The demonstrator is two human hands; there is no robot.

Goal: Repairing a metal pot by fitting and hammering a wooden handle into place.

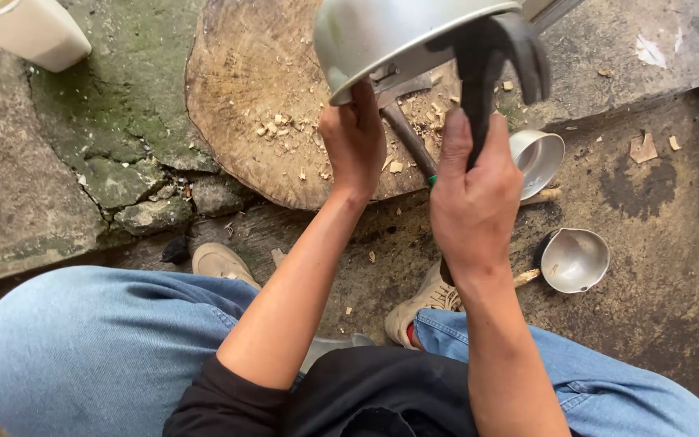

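Note:
My left hand [355, 137] grips the rim of a silver metal pot [390, 36], held tilted above a round wooden stump [244, 89]. My right hand [471, 194] is closed around the dark handle of a claw hammer [499, 57], whose head is raised beside the pot's rim. A second tool with a metal head and a wooden handle [406, 129] lies on the stump, just under the pot.
Two small metal ladles [574, 259] [537, 160] with wooden handles lie on the dark ground at right. Wood chips litter the stump. A white container [30, 28] stands at top left on mossy, cracked concrete [123, 121]. My knees and beige shoes [222, 263] fill the bottom.

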